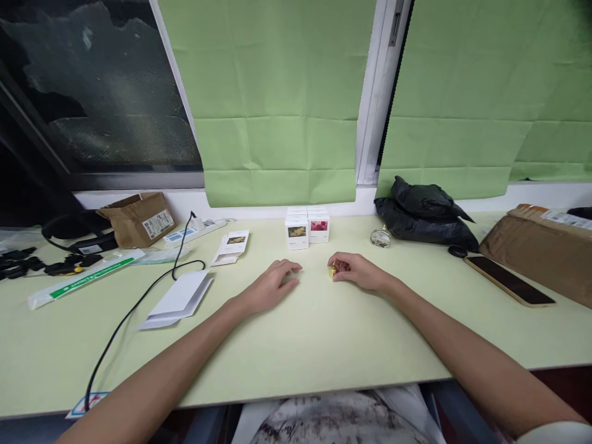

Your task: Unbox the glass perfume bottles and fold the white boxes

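Note:
My right hand (356, 270) rests on the pale green table (296, 333) with its fingers pinched around a small gold object (332, 271), perhaps a cap. A hand's width to its left, my left hand (272, 285) lies palm down on the table, fingers loosely spread and holding nothing. Just behind both hands stand small white boxes (307, 227), one with a yellow picture and one with a red picture. A round glass bottle (380, 237) stands to the right of the boxes.
A black bag (425, 213) and a phone (509, 280) lie at the right, beside a brown parcel (541, 246). At the left are folded white card (178, 299), a flattened small box (231, 245), a black cable (139, 302), a power strip (194, 232) and a cardboard box (139, 217).

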`<action>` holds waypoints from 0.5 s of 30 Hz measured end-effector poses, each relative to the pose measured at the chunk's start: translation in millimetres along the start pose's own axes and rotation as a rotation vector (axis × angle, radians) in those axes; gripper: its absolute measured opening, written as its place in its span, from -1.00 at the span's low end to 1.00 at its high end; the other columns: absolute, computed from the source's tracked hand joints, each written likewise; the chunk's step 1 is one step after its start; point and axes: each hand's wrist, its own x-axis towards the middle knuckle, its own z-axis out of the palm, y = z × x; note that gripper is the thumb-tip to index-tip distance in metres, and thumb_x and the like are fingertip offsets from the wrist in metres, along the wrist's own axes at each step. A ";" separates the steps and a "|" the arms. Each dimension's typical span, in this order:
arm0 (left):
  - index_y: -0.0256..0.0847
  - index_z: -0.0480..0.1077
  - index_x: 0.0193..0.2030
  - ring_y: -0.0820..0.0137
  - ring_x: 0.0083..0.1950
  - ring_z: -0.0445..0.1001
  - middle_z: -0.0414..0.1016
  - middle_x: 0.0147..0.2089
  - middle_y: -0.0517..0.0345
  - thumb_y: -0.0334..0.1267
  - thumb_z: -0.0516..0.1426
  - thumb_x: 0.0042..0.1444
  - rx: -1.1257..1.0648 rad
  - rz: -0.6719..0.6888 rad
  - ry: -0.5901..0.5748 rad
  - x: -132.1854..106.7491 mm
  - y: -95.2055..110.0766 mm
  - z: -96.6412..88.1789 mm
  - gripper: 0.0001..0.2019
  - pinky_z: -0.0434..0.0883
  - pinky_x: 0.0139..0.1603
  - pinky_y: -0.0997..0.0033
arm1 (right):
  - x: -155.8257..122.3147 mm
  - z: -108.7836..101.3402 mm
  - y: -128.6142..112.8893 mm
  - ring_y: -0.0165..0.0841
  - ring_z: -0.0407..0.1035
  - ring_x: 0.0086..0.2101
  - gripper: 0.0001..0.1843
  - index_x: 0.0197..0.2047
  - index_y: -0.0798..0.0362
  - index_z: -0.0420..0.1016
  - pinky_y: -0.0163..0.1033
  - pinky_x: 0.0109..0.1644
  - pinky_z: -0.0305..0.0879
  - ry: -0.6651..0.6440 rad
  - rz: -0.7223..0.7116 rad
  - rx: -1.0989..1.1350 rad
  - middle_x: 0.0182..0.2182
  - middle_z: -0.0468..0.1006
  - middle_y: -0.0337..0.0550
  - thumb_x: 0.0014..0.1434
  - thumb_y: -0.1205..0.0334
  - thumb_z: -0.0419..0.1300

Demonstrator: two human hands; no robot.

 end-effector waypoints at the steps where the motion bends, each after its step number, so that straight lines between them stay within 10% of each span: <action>1: -0.05 0.43 0.18 0.14 0.20 0.43 0.50 0.18 0.01 0.02 0.04 0.39 -0.002 -0.003 0.001 0.0 0.0 0.0 -0.64 0.43 0.19 0.10 | 0.7 0.5 0.4 -0.31 0.38 -0.30 -0.71 -0.07 -0.04 0.54 -0.21 -0.18 0.34 0.005 -0.013 -0.014 -0.28 0.56 -0.23 0.18 0.05 0.34; 15: -0.04 0.44 0.17 0.13 0.21 0.42 0.48 0.20 0.02 0.02 0.02 0.40 0.003 0.006 -0.023 0.3 -2.7 -1.2 -0.65 0.43 0.19 0.10 | -16.0 -74.4 72.5 -0.20 0.43 -0.29 -0.94 -0.31 0.02 0.46 -0.14 -0.13 0.29 0.563 0.337 -0.605 -0.36 0.54 -0.13 0.15 0.30 0.28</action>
